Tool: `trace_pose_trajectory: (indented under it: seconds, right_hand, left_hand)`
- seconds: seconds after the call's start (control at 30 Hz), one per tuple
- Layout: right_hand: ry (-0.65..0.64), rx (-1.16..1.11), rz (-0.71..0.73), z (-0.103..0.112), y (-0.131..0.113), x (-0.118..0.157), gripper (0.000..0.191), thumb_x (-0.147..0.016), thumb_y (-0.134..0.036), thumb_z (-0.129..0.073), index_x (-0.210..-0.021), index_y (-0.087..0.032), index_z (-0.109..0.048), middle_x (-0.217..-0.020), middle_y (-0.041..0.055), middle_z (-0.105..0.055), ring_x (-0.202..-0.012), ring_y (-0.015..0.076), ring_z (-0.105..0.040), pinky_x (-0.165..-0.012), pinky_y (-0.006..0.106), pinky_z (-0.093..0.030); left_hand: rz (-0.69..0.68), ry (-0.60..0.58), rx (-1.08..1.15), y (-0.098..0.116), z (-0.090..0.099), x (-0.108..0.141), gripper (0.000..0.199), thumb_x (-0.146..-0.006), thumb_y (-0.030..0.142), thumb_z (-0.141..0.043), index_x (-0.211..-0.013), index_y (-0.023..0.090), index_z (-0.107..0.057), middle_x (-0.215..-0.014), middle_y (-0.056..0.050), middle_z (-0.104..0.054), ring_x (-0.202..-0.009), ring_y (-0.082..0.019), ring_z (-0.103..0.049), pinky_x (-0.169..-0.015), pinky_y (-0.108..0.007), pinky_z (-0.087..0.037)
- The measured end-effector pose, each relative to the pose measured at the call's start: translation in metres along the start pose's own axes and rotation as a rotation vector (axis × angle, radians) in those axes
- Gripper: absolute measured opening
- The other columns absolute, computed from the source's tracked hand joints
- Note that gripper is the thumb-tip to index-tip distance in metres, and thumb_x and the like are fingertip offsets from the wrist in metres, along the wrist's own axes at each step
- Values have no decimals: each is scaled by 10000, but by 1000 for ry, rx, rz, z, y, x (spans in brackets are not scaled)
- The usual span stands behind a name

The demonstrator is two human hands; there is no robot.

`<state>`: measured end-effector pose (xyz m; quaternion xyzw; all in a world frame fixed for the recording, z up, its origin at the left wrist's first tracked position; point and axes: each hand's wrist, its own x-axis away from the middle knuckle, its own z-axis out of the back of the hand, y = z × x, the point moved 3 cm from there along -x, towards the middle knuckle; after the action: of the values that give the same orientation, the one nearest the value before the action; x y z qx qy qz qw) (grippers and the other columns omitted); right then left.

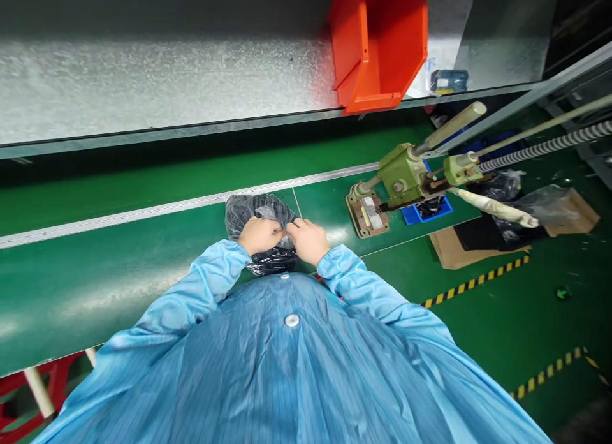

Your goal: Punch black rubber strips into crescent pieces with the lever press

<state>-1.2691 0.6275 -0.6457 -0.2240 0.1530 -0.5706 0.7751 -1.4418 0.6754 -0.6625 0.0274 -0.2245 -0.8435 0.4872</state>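
Note:
A clear plastic bag (241, 213) with dark contents lies on the green bench close to my body. My left hand (261, 234) is closed on the bag's gathered plastic from the left. From the right, my right hand (308, 240) pinches the same plastic, its fingertips almost meeting those of the left. What exactly sits between the fingertips is too small to make out. The dark items inside the bag cannot be told apart.
To the right stands a green hand press (401, 176) with a long lever. Behind it is a blue bin (411, 215) holding dark parts. An orange bin (349, 55) sits on the metal shelf (191, 80) above. Flattened cardboard (447, 249) lies at the right.

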Motion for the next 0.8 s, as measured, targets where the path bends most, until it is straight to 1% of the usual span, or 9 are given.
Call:
trace_pose_trajectory:
  seconds: [0.1,0.23,0.3,0.4,0.47,0.53,0.6,0.67,0.8]
  right_hand:
    - [-3,-87,30,3,5,-1,119,-1016,-254,-574,-930,-221,-649,-1061,118,-692,-1082,254,-575,-939,380,-437]
    - [4,-296,77,9,27,11,278,-1055,-468,-562,-928,-229,-625,-1058,73,-710,-1031,212,-628,-959,361,-498]
    - [38,-398,62,11,38,19,373,-1085,-560,-466,-977,-231,-605,-1067,59,-707,-999,192,-645,-921,343,-524]
    - [97,-493,1,7,47,26,437,-1093,-624,-393,-1045,-235,-586,-967,27,-671,-891,174,-610,-826,318,-518]
    - [121,-521,-26,3,45,24,414,-1032,-636,-551,-1135,-239,-602,-1020,28,-672,-928,180,-608,-854,324,-522]
    - [126,-528,-27,2,38,19,450,-916,-576,-760,-1202,-251,-636,-1152,50,-681,-1060,207,-620,-973,359,-524]
    - [117,-532,-16,4,32,14,361,-873,-491,-824,-1111,-254,-693,-1144,57,-682,-1099,221,-615,-1050,384,-503]
    - [97,-553,-7,7,29,14,244,-931,-474,-761,-952,-237,-705,-1018,50,-678,-1013,207,-617,-1019,382,-513]
    - [-16,-654,32,12,32,33,440,-962,-652,-691,-936,-213,-702,-939,44,-717,-852,165,-650,-846,335,-569]
  left_hand:
    - [24,9,29,-3,1,0,401,-1061,499,-560,-993,280,-888,-966,-97,-859,-1008,-314,-808,-940,-407,-526]
    - [76,20,199,-16,2,0,407,-1032,574,-598,-1008,297,-895,-1010,-72,-864,-975,-287,-793,-844,-357,-517]
    - [90,32,276,-20,2,0,422,-1024,596,-602,-1004,292,-894,-1016,-64,-863,-952,-270,-783,-808,-339,-507]
    - [72,43,303,-21,1,2,410,-1019,580,-609,-985,285,-891,-984,-57,-860,-916,-259,-774,-808,-331,-499]
    - [54,47,296,-19,0,3,407,-1023,575,-606,-975,284,-888,-958,-53,-857,-903,-257,-771,-818,-330,-498]
    - [39,52,294,-18,-1,4,408,-1026,573,-604,-974,282,-886,-933,-49,-853,-883,-251,-767,-818,-326,-497]
    - [29,58,300,-18,-1,5,412,-1026,574,-604,-969,276,-884,-916,-46,-850,-861,-243,-763,-810,-323,-493]
    - [19,58,321,-19,0,6,425,-1028,586,-602,-969,270,-880,-916,-40,-850,-852,-234,-759,-805,-318,-487]
    - [-35,68,382,-22,2,14,439,-1045,585,-588,-979,251,-864,-909,-31,-840,-815,-205,-729,-809,-305,-482]
